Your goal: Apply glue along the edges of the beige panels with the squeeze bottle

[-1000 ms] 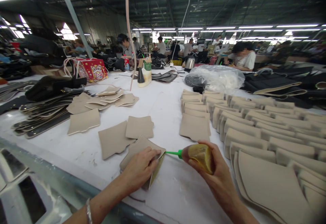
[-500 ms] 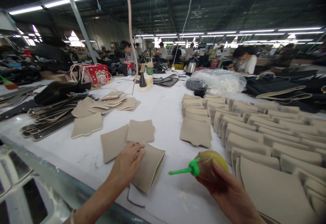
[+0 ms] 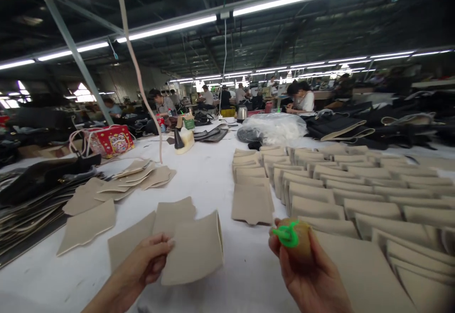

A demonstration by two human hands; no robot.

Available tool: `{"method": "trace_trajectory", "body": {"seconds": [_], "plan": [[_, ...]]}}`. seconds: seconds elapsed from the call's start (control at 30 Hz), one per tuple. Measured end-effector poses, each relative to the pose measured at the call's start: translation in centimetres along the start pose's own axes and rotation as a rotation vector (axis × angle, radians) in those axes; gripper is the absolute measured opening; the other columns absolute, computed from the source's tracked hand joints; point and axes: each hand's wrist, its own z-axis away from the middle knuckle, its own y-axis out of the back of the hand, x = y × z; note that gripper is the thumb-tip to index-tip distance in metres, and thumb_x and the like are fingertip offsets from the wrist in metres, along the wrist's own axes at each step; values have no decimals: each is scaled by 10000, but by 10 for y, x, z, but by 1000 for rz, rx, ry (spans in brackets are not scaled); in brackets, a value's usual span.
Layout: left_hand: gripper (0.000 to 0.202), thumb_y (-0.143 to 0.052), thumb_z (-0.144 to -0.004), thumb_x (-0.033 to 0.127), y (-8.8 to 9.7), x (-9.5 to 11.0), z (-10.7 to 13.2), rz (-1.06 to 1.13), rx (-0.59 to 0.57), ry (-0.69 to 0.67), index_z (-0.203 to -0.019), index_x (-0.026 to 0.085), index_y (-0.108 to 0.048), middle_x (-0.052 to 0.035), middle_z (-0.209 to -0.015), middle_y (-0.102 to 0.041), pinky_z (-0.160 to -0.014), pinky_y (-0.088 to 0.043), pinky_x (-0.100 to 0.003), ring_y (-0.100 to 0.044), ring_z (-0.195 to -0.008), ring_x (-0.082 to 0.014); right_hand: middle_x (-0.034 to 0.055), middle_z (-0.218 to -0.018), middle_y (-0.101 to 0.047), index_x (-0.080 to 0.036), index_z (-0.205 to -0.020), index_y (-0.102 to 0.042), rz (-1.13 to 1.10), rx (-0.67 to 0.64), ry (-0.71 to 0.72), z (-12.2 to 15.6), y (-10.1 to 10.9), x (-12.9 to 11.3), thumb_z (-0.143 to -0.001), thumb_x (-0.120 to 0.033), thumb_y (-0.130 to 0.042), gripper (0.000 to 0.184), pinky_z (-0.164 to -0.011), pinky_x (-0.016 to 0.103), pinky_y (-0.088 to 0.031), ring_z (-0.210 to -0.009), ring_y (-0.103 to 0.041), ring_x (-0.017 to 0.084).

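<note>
My left hand (image 3: 147,258) pinches the left edge of a folded beige leather panel (image 3: 195,249), which it holds a little above the white table. Under and behind it lie two flat beige panels, one a plain piece (image 3: 130,237) and one with a notched edge (image 3: 175,213). In my right hand (image 3: 313,275) is a glue bottle (image 3: 298,244), its green nozzle pointing left and toward me. The bottle is apart from the panel. My right fingers wrap around its yellowish-brown body.
Rows of folded beige panels (image 3: 320,185) cover the right side. Loose beige pieces (image 3: 142,178) and dark leather parts (image 3: 28,218) lie at left. Farther back are a red bag (image 3: 110,141), a plastic bag (image 3: 277,128) and a kettle (image 3: 242,113). A hose (image 3: 133,57) hangs ahead.
My left hand has gone from resting on the folded panel to gripping its edge and lifting it. The bottle's nozzle has turned toward me. The view has swung right and tilted up.
</note>
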Motion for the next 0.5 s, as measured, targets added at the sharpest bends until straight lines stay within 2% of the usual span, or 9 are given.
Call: {"method": "trace_trajectory", "body": {"seconds": [0.1, 0.17, 0.23, 0.37, 0.43, 0.5], "plan": [[382, -801, -541, 299, -35, 13, -9, 176, 39, -32, -683, 172, -469, 89, -546, -447, -366, -192, -126, -336, -421, -17, 122, -1090, -654, -218, -1095, -665, 147, -27, 158, 4, -3, -15, -833, -595, -542, 475, -805, 361, -574, -997, -641, 248], [341, -780, -557, 224, -64, 17, -19, 215, 18, -30, -677, 168, -466, 54, -608, -538, -364, -255, -117, -402, -430, -19, 136, -1077, -637, -227, -1111, -653, 200, -38, 242, 8, -4, -26, -833, -647, -483, 532, -778, 396, -585, -972, -641, 264], [245, -724, -619, 156, -95, 16, -32, 234, -21, 0, -714, 156, -498, 16, -655, -602, -381, -333, -119, -452, -432, -28, 133, -1060, -624, -239, -1123, -641, 182, -46, 300, 12, -3, -36, -818, -673, -475, 556, -744, 383, -598, -939, -641, 258], [140, -596, -715, 30, -147, 5, -55, 318, -38, 53, -803, 128, -548, -11, -656, -638, -482, -482, -165, -552, -470, -64, 105, -1012, -616, -214, -1180, -596, -13, -95, 338, 16, 4, -54, -713, -606, -673, 615, -721, 339, -607, -876, -639, 226], [123, -554, -751, 5, -166, -3, -64, 372, -34, 60, -790, 121, -540, -28, -653, -650, -529, -512, -184, -582, -496, -76, 92, -1010, -615, -193, -1208, -572, -107, -120, 336, 17, 7, -59, -654, -546, -756, 682, -729, 323, -605, -856, -640, 208], [96, -528, -803, 30, -178, -10, -71, 406, -20, 74, -769, 119, -525, -55, -652, -662, -557, -521, -195, -598, -512, -84, 92, -1020, -616, -184, -1214, -567, -136, -125, 344, 17, 8, -61, -652, -538, -762, 692, -733, 313, -604, -849, -642, 199]]}}
